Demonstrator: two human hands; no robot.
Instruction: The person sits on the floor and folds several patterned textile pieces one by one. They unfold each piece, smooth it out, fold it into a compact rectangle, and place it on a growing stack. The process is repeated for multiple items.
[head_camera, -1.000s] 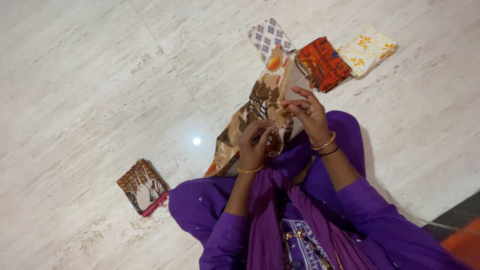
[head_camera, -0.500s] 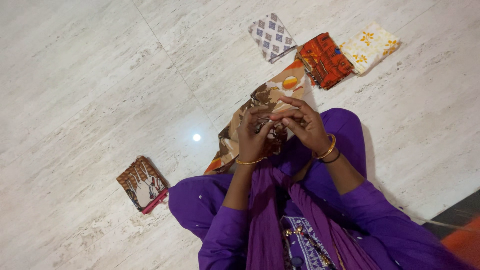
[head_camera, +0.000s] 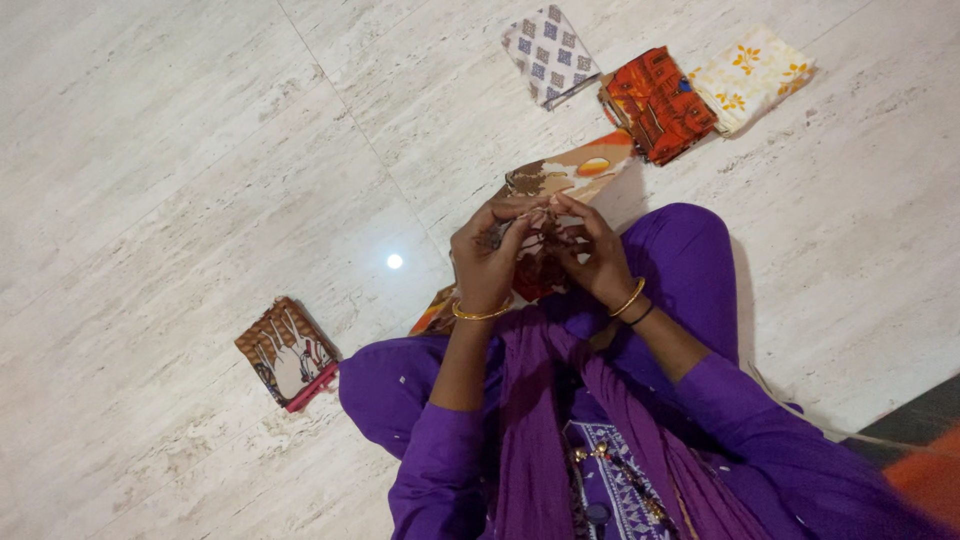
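Note:
I sit on the floor in purple clothes with a brown, cream and orange printed cloth (head_camera: 570, 175) over my lap. My left hand (head_camera: 487, 255) grips the cloth's near edge, fingers curled around it. My right hand (head_camera: 590, 255) pinches the same cloth right beside the left hand, and the fingertips of both almost touch. The far end of the cloth lies on the floor, pointing at the folded pieces beyond. Part of the cloth is hidden under my hands.
Three folded cloths lie ahead on the pale marble floor (head_camera: 180, 150): a white one with blue squares (head_camera: 550, 55), an orange-red one (head_camera: 658, 102) and a cream one with yellow flowers (head_camera: 752, 78). A brown folded cloth (head_camera: 287, 352) lies to my left.
Both hands have drawn the printed cloth closer to my body and bunched it; the cloth's far end has pulled back from the folded pieces. My right hand has dropped lower.

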